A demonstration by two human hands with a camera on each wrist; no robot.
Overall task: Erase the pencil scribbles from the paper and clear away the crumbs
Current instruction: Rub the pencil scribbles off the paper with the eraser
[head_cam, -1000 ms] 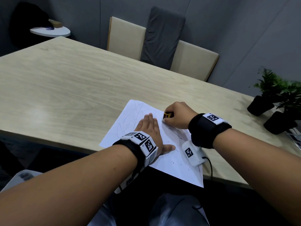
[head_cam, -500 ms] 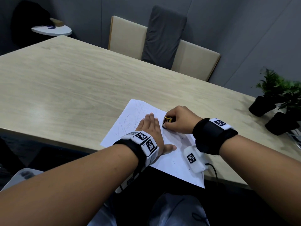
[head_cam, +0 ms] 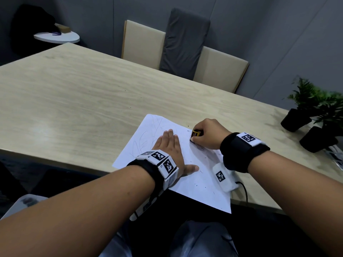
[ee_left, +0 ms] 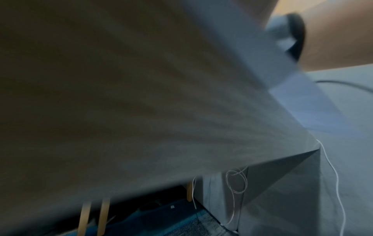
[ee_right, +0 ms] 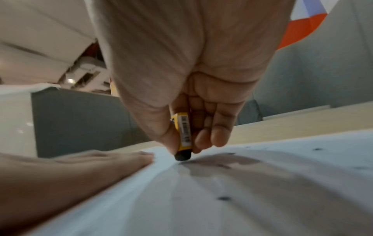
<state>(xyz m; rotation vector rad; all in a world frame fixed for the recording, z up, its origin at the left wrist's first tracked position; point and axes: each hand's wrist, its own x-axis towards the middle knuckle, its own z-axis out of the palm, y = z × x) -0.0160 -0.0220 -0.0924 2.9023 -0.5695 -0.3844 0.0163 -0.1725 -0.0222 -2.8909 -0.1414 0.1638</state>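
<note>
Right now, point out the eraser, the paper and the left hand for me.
eraser (ee_right: 184,135): right wrist view, on its yellow sleeve, pinched in the right hand.
paper (head_cam: 207,193): head view, on the bare white area near its close corner.
left hand (head_cam: 169,147): head view, on the back of the hand, flat on the sheet.

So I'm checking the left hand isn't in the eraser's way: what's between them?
Only bare paper, with a few crumbs, separates the left hand from the eraser; the head view shows it.
</note>
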